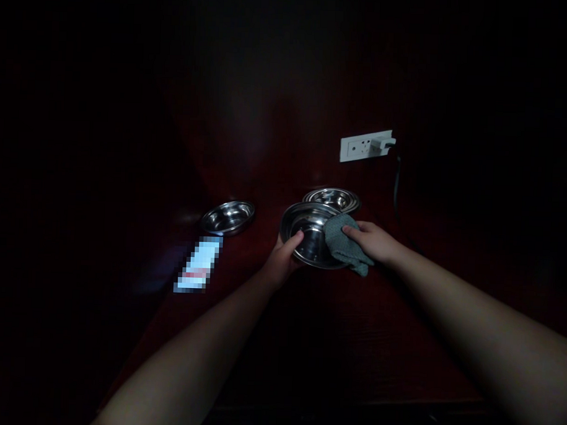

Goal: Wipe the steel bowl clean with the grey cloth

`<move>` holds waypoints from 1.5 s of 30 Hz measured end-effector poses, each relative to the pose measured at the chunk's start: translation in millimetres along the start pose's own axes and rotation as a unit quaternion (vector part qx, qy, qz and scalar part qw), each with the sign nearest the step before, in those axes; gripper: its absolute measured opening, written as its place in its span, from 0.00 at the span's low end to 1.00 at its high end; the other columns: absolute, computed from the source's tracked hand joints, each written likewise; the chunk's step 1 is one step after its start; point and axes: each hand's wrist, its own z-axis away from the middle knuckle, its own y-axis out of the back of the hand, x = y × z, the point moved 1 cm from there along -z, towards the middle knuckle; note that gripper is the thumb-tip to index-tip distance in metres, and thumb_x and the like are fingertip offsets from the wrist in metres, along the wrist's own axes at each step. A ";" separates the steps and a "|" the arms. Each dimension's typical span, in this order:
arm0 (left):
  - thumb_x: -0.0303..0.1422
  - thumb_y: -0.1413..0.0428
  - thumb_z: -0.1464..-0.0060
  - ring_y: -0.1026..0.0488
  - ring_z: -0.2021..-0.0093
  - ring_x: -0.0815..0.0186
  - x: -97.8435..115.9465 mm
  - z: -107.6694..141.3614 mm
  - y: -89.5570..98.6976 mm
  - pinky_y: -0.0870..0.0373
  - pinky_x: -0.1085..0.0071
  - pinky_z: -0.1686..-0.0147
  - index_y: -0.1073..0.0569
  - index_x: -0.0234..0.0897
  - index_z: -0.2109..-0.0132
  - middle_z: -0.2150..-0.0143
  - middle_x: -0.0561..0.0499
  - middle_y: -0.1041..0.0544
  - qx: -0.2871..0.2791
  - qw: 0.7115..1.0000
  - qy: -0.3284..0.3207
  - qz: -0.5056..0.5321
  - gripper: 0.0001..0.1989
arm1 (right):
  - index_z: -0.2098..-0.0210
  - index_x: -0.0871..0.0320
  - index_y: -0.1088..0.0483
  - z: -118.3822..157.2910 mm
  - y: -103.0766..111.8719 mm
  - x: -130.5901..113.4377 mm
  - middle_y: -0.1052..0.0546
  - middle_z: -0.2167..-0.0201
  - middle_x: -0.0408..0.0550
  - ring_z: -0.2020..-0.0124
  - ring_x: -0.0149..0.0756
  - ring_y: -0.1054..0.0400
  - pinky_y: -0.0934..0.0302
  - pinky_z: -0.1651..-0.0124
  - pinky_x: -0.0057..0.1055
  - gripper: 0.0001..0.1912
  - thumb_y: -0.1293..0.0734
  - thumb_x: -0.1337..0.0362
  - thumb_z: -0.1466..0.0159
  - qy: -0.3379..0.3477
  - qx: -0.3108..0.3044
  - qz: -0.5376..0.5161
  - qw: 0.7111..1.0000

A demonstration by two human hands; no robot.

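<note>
Left-hand grip [280, 262] clamps the near-left rim of a shallow stainless-steel dish [311, 246], thumb over the inner side, remaining fingers mostly hidden underneath. Right-hand grip [374, 240] pinches a gray-green cloth [347, 242], thumb on top, cloth pressed over the dish's right rim and draping past its near-right edge. Dish is mid-scene, between both hands, tilted with its hollow toward the viewer; a few small bright specks inside, can't tell what. Can't tell if its underside touches anything.

Just beyond it, a wide-rimmed metal dish [328, 197] lies on the dark red surface [307, 343], near edge partly covered by the held one; single or stacked, unclear. Another shallow metal dish [228, 218] sits to the left, well apart, hollow up. Just on its near side, a bright pixelated rectangle [200, 265], contents unreadable.

Far right, white wall socket plate [353, 150] on the dark red wall [272, 138], white plug [381, 143] in its right part, dark cord [396, 185] hanging down toward the surface. Both forearms bare, reaching from the near side. Outer scene too dark to read.
</note>
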 end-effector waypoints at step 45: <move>0.50 0.46 0.45 0.29 0.44 0.48 -0.1 -2.0 8.5 0.31 0.49 0.48 0.32 0.40 0.41 0.43 0.41 0.26 -0.063 0.997 0.046 -0.022 0.29 | 0.66 0.61 0.28 5.5 2.0 -4.1 0.20 0.70 0.50 0.73 0.34 0.27 0.36 0.71 0.26 0.08 0.35 0.62 0.36 0.005 -0.028 -0.005 1.000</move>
